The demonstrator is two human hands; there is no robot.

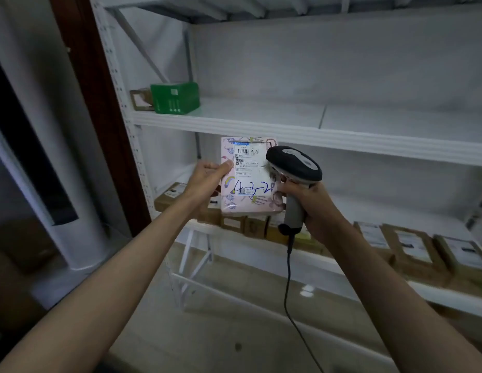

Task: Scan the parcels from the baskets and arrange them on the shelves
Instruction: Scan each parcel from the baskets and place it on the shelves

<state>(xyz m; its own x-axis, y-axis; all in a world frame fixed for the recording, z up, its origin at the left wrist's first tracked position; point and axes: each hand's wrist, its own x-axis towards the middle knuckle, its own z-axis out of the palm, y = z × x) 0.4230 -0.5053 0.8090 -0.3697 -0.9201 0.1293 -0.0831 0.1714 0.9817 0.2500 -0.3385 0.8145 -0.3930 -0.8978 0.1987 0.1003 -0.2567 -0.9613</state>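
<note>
Your right hand (316,208) is wrapped around the grey handle of the barcode scanner (295,168), fingers clenched on the grip, with its black cord (288,278) hanging down below your wrist. The scanner's dark head sits just in front of the right edge of the pink parcel (248,176), pointed at it. Your left hand (207,175) holds that parcel upright by its left edge, thumb pinched over the front and the other fingers behind it. The parcel's white shipping label faces you (blue handwriting reading roughly "4-3-2" runs across the middle). You hold it in the air in front of the white shelves (288,131), level with the gap under the middle board. Behind it, on the lower board, brown cardboard boxes (412,249) stand in a row running right. Farther up, at the left end of the middle board, a green box (175,98) sits beside a small brown box (140,99), touching it.
</note>
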